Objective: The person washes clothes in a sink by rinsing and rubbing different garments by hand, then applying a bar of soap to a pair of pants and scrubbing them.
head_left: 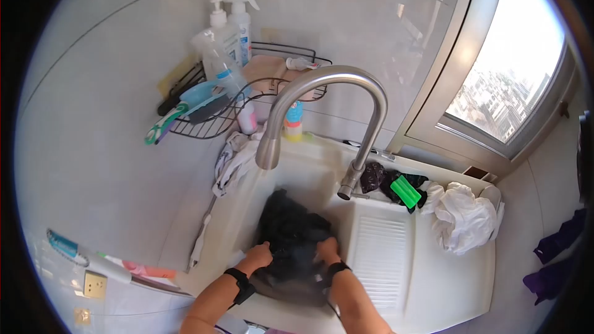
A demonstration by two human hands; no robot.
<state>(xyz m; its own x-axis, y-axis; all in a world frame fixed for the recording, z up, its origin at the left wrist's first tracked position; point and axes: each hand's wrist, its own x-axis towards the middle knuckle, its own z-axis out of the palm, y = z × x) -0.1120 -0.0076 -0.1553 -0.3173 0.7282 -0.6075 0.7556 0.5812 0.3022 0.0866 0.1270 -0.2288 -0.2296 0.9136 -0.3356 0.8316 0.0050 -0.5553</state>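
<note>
Black cloth [292,227] in fingers [266,251]

Pale tiled walls [111,124], bright metal-framed window [510,55]

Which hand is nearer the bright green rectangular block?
Right. The right hand is left of the block, on the crumpled black cloth; the left hand is farther left, across that cloth.

Hands [260,256] gripping black cloth [292,226], white sink [455,284]
</note>
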